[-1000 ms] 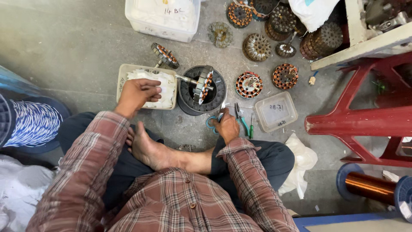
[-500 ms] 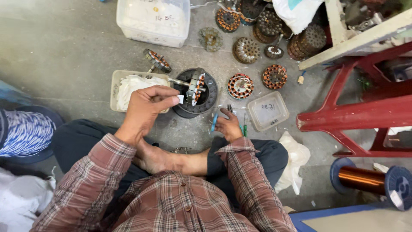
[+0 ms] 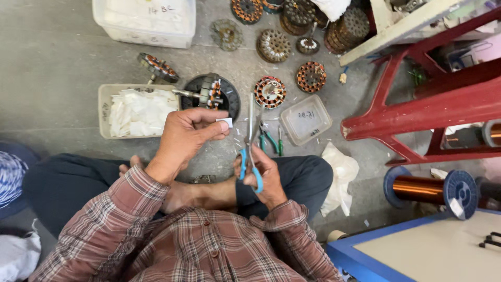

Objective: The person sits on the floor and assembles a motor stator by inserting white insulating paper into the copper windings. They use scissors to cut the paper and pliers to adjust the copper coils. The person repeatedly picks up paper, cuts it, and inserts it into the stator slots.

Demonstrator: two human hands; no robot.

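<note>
Concrete floor point(image 3: 57, 68): left hand point(image 3: 182, 138) pinches paper slip point(image 3: 225, 122); right hand point(image 3: 263, 175) grips scissors point(image 3: 250, 151).

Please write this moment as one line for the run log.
left hand: pinches small white paper piece | right hand: holds blue-handled scissors | tray of white pieces: on floor, left

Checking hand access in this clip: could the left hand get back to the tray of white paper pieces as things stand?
Probably yes. The left hand, pinching a small white piece, hovers beside the open tray, with nothing between them.
</note>
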